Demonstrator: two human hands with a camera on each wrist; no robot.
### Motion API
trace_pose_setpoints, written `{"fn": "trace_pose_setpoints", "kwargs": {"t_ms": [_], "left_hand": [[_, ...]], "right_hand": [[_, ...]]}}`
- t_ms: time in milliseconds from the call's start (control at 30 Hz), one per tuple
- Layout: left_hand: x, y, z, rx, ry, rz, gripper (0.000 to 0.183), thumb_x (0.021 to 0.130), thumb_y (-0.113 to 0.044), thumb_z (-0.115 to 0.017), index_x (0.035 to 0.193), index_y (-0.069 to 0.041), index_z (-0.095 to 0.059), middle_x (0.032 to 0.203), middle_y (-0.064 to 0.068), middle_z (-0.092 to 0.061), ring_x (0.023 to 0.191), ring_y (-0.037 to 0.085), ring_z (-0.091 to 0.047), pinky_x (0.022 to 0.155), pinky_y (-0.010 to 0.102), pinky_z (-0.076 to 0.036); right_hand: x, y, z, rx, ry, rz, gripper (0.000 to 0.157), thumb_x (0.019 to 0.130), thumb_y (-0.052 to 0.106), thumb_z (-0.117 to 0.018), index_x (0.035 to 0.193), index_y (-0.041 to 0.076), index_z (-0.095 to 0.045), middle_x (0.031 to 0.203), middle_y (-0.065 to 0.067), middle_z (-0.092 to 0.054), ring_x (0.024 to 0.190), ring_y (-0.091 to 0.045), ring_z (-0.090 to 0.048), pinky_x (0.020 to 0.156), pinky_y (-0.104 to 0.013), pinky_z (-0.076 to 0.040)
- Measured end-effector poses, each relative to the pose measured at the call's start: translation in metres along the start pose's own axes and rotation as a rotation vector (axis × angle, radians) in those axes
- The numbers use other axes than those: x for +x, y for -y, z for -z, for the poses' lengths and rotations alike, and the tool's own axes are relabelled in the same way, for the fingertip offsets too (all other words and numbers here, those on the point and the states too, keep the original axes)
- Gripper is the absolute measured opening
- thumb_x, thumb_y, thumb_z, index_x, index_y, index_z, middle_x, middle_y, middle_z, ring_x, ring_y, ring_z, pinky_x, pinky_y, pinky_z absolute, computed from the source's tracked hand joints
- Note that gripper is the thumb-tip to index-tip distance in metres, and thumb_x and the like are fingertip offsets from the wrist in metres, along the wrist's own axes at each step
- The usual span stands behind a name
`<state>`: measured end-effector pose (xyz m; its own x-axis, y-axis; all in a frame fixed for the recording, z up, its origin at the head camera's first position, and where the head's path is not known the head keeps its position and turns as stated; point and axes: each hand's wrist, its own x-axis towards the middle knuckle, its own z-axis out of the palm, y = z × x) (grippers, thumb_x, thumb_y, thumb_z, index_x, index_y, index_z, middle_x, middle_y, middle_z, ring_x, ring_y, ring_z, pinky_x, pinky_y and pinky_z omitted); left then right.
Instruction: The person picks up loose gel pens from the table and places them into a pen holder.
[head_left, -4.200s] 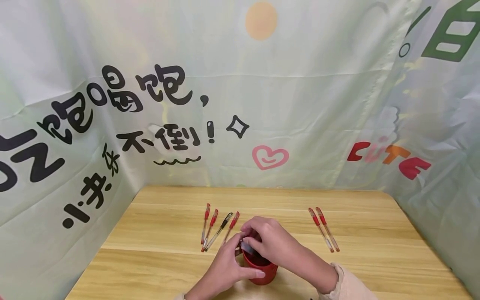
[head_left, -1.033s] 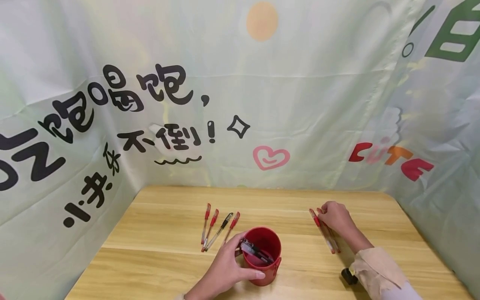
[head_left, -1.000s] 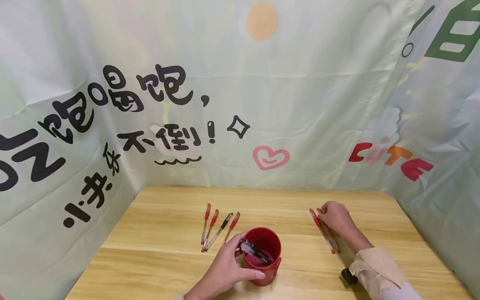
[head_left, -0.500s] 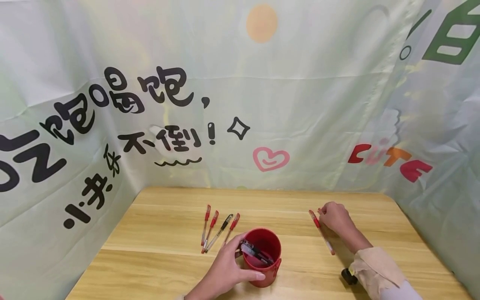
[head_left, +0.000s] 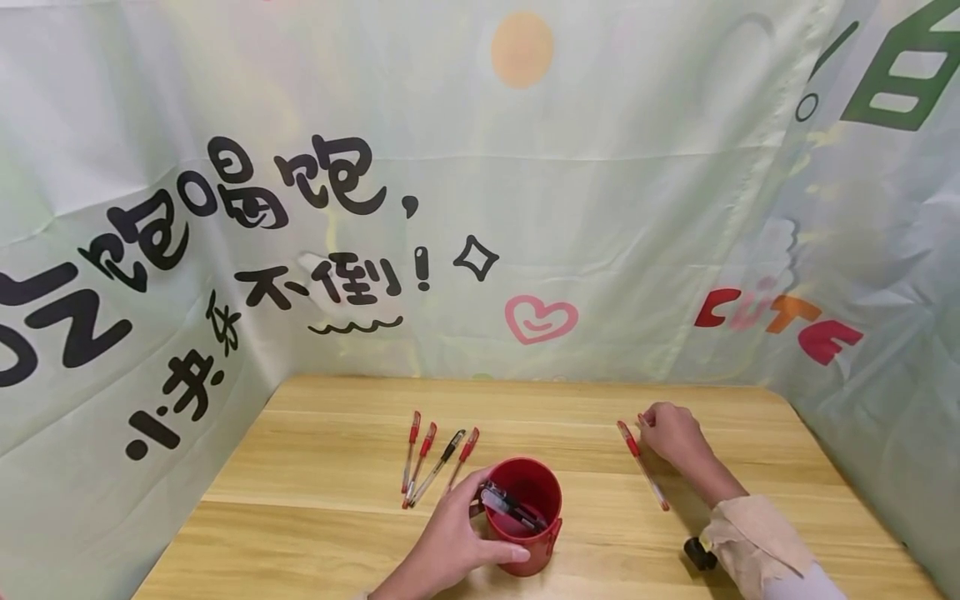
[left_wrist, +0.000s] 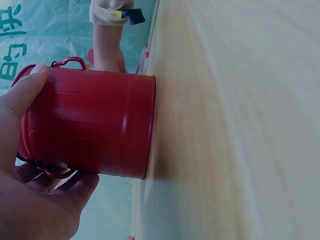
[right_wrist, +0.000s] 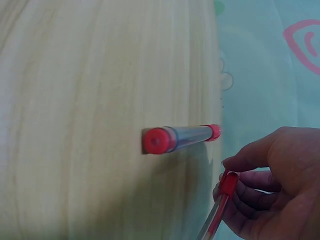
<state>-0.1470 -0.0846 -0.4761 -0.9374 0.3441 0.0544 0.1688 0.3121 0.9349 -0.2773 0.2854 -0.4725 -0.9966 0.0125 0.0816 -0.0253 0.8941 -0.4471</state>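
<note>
My left hand [head_left: 455, 531] grips a small red bucket [head_left: 523, 557], thumb over the near rim and fingers behind it. In the left wrist view that bucket [left_wrist: 92, 120] stands with its base at the tabletop and its loop handles along the sides. Black-clipped pens [head_left: 512, 506] lean inside it. On the table's right, my right hand [head_left: 675, 435] pinches a red pen [right_wrist: 220, 205] by its red end between thumb and fingers, and the clear barrel slants down. Another red pen [head_left: 642, 467] lies just left of that hand.
At the left-centre of the wooden table [head_left: 300, 467] lie several pens: red ones [head_left: 425, 450] and a black one [head_left: 442, 461]. A black object [head_left: 699, 553] sits at the right sleeve. A printed cloth [head_left: 615, 208] hangs behind and beside the table.
My right hand has gone from the bucket's mouth to the right-hand pens and picked one up from beside the other. The left hand stays on the bucket.
</note>
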Motion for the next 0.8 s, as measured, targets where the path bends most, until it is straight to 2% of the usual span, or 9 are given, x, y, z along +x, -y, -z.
{"fn": "trace_pose_setpoints", "kwargs": {"t_ms": [333,500,800], "left_hand": [[0.0,0.001,0.0,-0.016,-0.001,-0.005,0.091,0.069,-0.045,-0.096,0.148,-0.033,-0.051,0.142,-0.011,-0.061,0.133,0.015,-0.057,0.102,0.023,-0.054],[0.0,0.002,-0.001,-0.004,-0.006,-0.001,0.091,0.069,-0.046,-0.096,0.148,-0.033,-0.051,0.142,-0.011,-0.061,0.133,0.017,-0.057,0.102,0.024,-0.054],[0.0,0.003,-0.001,0.001,-0.008,0.002,0.092,0.069,-0.046,-0.096,0.148,-0.032,-0.051,0.142,-0.011,-0.061,0.134,0.017,-0.056,0.102,0.025,-0.054]], "right_hand": [[-0.002,0.01,0.008,-0.033,-0.084,0.102,0.02,0.097,0.011,-0.063,0.097,-0.006,-0.073,0.088,-0.019,-0.075,0.066,-0.021,-0.061,0.059,-0.038,-0.052],[-0.005,0.019,0.015,-0.023,-0.136,0.129,0.02,0.096,0.012,-0.065,0.099,-0.006,-0.073,0.088,-0.017,-0.076,0.07,-0.024,-0.066,0.062,-0.042,-0.056],[-0.015,0.041,0.024,0.018,-0.156,0.127,0.024,0.098,0.015,-0.065,0.109,-0.003,-0.075,0.098,-0.019,-0.078,0.083,-0.032,-0.073,0.07,-0.047,-0.059]]}}
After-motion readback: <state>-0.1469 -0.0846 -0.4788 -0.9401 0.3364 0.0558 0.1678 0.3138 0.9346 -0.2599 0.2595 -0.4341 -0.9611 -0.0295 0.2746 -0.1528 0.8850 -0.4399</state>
